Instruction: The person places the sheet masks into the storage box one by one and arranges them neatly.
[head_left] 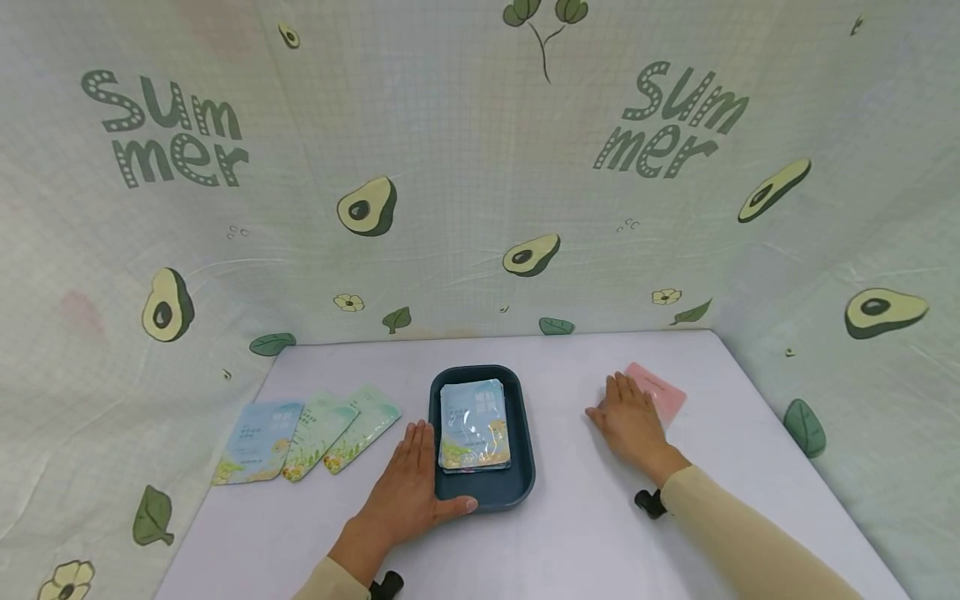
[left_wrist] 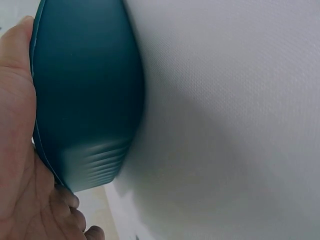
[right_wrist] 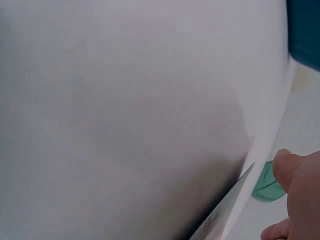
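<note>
Resting along the side of a dark blue tray (head_left: 491, 495) on its right, fingers straight and thumb by the near rim, a person's left hand (head_left: 405, 496) grips nothing, likely steadying the tray. A packet stack (head_left: 474, 423) lies inside, apparently kept together by the walls. Left of that hand, three loose packets (head_left: 317, 435) fan across the counter (head_left: 562, 550). The right hand (head_left: 632, 423), fingers extended, partly covers a pink packet (head_left: 665, 394); whether they touch is unclear.
</note>
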